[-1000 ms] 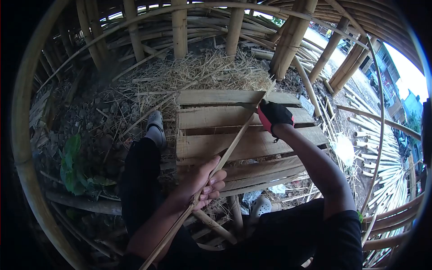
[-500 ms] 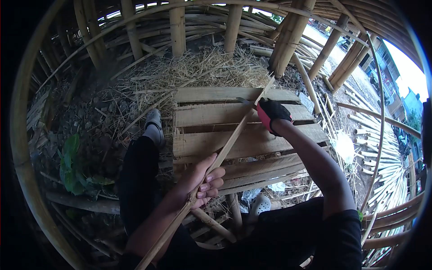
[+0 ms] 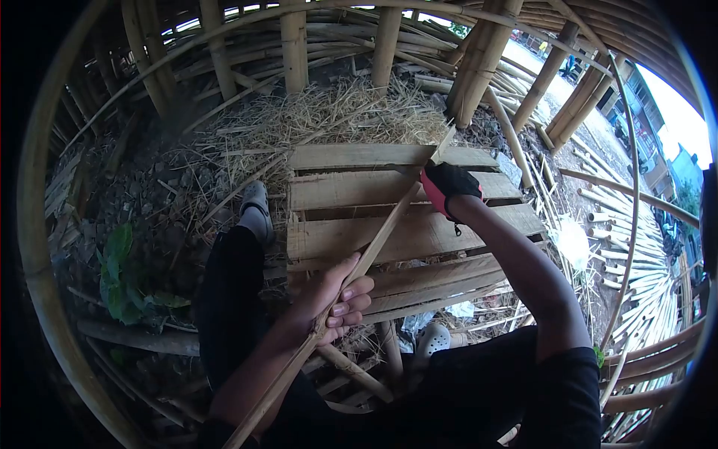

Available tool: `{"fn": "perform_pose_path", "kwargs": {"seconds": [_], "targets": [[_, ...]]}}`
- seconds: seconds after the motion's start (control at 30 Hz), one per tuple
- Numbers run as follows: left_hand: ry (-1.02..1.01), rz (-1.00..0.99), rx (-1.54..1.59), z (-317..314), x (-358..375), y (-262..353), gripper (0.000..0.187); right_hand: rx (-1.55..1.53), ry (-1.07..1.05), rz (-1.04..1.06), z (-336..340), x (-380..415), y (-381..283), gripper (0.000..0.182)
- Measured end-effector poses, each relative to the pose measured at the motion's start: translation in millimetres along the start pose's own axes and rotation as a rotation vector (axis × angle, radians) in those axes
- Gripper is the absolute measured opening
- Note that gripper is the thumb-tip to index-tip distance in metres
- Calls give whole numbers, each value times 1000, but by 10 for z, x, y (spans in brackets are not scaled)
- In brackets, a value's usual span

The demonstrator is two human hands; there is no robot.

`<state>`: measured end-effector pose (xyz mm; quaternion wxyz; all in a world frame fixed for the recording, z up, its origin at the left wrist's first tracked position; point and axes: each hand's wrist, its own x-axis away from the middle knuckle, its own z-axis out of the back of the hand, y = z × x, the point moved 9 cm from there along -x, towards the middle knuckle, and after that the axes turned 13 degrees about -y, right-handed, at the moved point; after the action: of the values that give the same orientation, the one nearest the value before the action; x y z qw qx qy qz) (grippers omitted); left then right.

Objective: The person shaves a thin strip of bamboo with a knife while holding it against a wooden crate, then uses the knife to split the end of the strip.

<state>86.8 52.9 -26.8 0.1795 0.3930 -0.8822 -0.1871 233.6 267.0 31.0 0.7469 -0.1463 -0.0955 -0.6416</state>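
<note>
A long split bamboo strip [image 3: 381, 238] runs diagonally from my lower left up across the slatted wooden platform [image 3: 336, 241]. My bare left hand [image 3: 340, 303] is closed around its lower part, thumb along the top. Farther up, my right hand [image 3: 449, 187], in a black and red glove, lies across the strip near its far end and covers part of it. Those fingers are closed on a knife, whose blade is hardly visible now against the slats. Beyond the glove the strip's tip [image 3: 446, 141] sticks out.
Dry shavings [image 3: 336, 112] are heaped behind the platform. Upright bamboo posts [image 3: 295, 52] stand at the back. Many cut bamboo poles [image 3: 636, 277] lie at the right. A leafy plant [image 3: 117, 273] grows at left, and my shoe [image 3: 256, 198] rests beside the platform.
My right hand has shifted slightly left onto the strip, and the knife blade that stuck out on its left has mostly gone from sight. My left hand stays in place.
</note>
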Motion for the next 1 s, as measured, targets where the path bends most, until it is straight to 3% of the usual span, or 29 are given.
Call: {"fn": "perform_pose_path", "kwargs": {"seconds": [0.27,0.43,0.67,0.73,0.87,0.93,1.0], "targets": [[13,15,-13,20,13,14,32,-119,40,-39,-70,46,62,66],[-38,4,-51,-5,7,41,55,-89,19,61,-111,272,-183,66],[-56,22,-104,-78,19,44,56,-69,59,44,-48,351,-211,67],[25,74,-244,-53,52,64,57,-44,23,-13,88,275,-53,66],[32,81,-306,-83,72,88,55,-292,78,-156,287,40,492,61],[75,87,-348,-61,68,98,55,-148,87,-190,212,-27,495,58],[78,87,-354,-4,57,104,55,-48,159,-86,177,-25,406,57]]}}
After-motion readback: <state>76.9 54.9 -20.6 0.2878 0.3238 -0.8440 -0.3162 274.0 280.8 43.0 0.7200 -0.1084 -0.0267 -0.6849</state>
